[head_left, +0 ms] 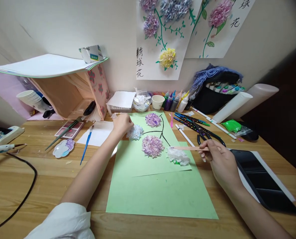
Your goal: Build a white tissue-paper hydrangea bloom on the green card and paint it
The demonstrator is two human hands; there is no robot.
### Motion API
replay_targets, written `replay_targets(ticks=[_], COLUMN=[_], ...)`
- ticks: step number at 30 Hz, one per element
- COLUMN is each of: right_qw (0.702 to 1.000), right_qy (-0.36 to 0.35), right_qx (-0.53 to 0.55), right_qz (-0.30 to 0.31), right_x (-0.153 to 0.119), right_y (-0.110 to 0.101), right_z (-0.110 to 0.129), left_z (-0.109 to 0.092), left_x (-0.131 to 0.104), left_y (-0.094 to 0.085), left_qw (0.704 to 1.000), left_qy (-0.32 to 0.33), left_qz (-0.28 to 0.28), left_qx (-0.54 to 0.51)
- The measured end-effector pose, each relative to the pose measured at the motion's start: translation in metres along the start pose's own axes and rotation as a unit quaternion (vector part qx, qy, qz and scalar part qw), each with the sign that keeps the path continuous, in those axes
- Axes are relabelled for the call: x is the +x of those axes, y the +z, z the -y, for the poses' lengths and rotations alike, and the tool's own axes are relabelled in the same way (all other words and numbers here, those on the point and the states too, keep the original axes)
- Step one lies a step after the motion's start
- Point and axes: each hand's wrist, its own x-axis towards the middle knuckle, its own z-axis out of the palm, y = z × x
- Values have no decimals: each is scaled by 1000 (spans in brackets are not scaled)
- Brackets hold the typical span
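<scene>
Looks like a craft corner to me, at home or in a small studio, can't tell which. I've got a wooden desk (pixel 95 196) against a plain wall (pixel 118 30), flower pictures (pixel 167 43) hanging past both hands, squeeze bottles (pixel 182 103) lined up below them, a paintbrush (pixel 89 143) and palette (pixel 60 149) nearer my left hand (pixel 122 124), plus scissors (pixel 204 133) just beyond my right (pixel 221 162).

"绣球花" on the left wall poster (pixel 150 72), "球花" on the right poster (pixel 221 44)
</scene>
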Motion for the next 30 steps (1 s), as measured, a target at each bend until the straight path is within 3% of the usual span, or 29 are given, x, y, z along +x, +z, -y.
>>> replay_targets(ticks=[5,9,10,14,19,22,26,30], right_qw=[1000,1000,1000,999,997,992,969,941], right_qy=[2,-15,-20,-39,-71,-124,-215,-278], right_qx=[6,7,8,19,5,-25,-103,-171], right_qz=[-7,-4,-5,-6,-34,-17,60,88], right_x=[0,0,0,3,6,3,-5,-9], right_y=[1,1,1,0,-7,-13,-18,-17], right_z=[4,8,9,12,16,18,17,16], left_z=[2,-6,-11,-41,-78,-92,-101,-106], left_x=[3,1,-2,-20,-53,-71,-89,-99], left_y=[-6,-20,-24,-31,-16,-1,15,26], left_qw=[999,986,973,873,826,834,862,883], left_qy=[-3,53,77,134,158,192,247,280], left_qz=[-10,61,92,209,318,332,298,260], left_qx=[-50,-148,-196,-419,-437,-397,-328,-271])
